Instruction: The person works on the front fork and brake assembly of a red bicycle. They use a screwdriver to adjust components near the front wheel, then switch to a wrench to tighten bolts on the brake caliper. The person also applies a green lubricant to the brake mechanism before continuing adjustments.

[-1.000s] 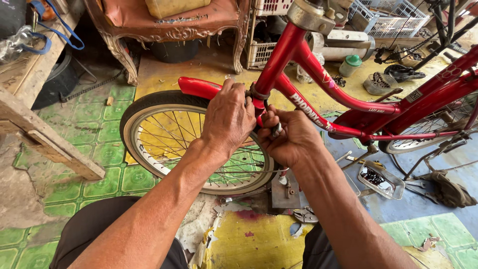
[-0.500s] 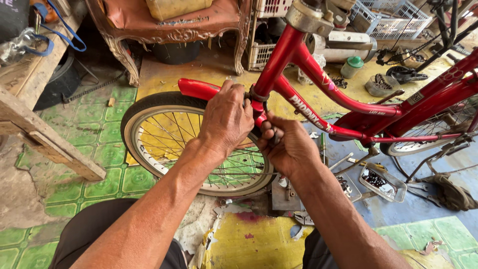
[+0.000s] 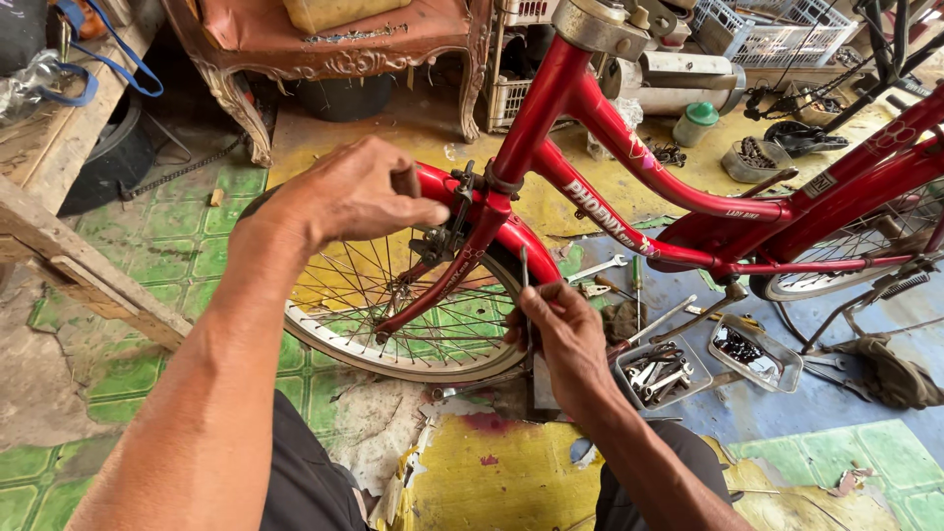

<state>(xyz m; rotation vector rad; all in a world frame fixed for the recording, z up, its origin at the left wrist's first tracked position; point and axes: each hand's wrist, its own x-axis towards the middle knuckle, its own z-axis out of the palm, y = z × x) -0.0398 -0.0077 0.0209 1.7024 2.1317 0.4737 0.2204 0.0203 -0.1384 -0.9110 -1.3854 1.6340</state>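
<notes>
Right hand dropped off the fork crown — now lower, holding a thin spanner upright; left hand stayed.

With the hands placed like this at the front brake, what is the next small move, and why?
Probably bring the thin tool in the right hand up to the front brake. The left hand rests on the red mudguard beside that brake, while the right hand holds the tool lower, in front of the front wheel, apart from the brake.
</notes>
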